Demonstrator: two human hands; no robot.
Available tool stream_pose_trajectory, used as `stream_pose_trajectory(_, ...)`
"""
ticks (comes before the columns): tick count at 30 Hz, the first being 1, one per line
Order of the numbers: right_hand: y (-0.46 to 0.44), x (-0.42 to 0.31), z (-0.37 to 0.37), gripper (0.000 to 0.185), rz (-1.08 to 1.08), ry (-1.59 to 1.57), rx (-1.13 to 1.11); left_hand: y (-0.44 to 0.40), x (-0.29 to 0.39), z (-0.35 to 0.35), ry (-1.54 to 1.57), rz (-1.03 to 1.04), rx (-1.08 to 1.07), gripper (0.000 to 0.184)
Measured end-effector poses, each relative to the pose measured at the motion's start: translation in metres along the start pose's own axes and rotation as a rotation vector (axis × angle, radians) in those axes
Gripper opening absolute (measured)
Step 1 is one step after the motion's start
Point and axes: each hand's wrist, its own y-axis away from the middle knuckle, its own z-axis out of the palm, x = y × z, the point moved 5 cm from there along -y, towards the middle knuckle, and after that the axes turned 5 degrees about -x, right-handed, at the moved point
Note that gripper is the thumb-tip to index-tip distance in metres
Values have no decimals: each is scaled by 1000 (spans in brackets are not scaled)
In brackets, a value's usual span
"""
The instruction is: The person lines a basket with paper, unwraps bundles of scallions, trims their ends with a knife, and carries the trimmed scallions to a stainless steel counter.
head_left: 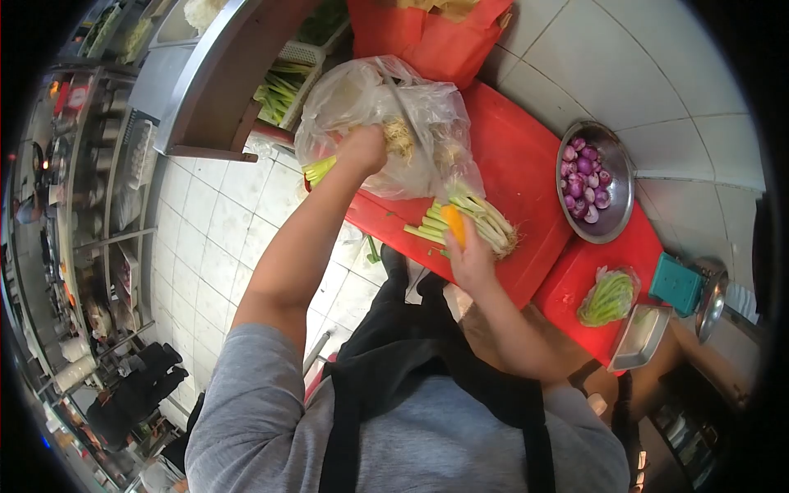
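Left hand (pixel 366 152) was clenched round a bunch of spring onions (pixel 319 171), over a clear bag (pixel 341 94) at the red table's (pixel 526 140) left end; bag seemed to hold more roots, cloudy plastic though. Right hand (pixel 472 256) was wrapped round the knife's (pixel 452 223) yellow handle. More spring onions (pixel 496 223) lay by the front edge. Steel bowl (pixel 616 217) of red onions (pixel 583 171) sat at the right end, wall side. White crate (pixel 300 54) past the left end held greens (pixel 283 90).
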Motion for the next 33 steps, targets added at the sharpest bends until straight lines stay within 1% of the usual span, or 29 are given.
stream_pose_trajectory(2, 4, -1, 11, 42, 22, -46, -80, 2, 5, -2, -24, 55, 12, 24)
stream_pose_trajectory(3, 2, 7, 13, 40, 186, -158, -165, 4, 7, -3, -39, 81, 18, 21)
stream_pose_trajectory(6, -1, 8, 7, 37, 111, -41, -124, 5, 5, 2, -36, 62, 107, 17)
stream_pose_trajectory(7, 2, 9, 10, 36, 138, -44, -127, 6, 6, 2, -38, 36, 94, 17)
stream_pose_trajectory(9, 5, 7, 15, 34, 187, -45, -127, 4, 9, -2, -41, -10, 75, 27)
stream_pose_trajectory(12, 6, 8, 20, 33, 218, -170, -187, 10, 9, -7, -46, 25, 34, 29)
stream_pose_trajectory(15, 1, 17, 10, 34, 157, -112, -131, 11, -1, -4, -80, -19, -13, 31)
stream_pose_trajectory(18, 7, -4, 11, 36, 167, 12, -125, 7, -1, 1, -82, -15, 2, 34)
stream_pose_trajectory(21, 9, 2, 31, 31, 47, -45, -86, 8, 2, 0, -65, 0, -19, 35)
stream_pose_trajectory(24, 3, 13, 17, 36, 194, -30, -126, 12, -3, -5, -94, -31, -8, 36)
stream_pose_trajectory(27, 2, 13, 9, 36, 179, -30, -46, 1, -15, 8, -93, -22, 23, 36)
stream_pose_trajectory(30, 8, -9, 21, 34, 132, 15, -110, 10, -4, -4, -79, -27, -10, 37)
stream_pose_trajectory(31, 8, -13, 25, 34, 49, 5, -81, 11, -3, -7, -69, -24, -12, 37)
stream_pose_trajectory(33, 5, 6, 25, 34, 131, 42, -106, 13, -3, -10, -54, -18, -14, 37)
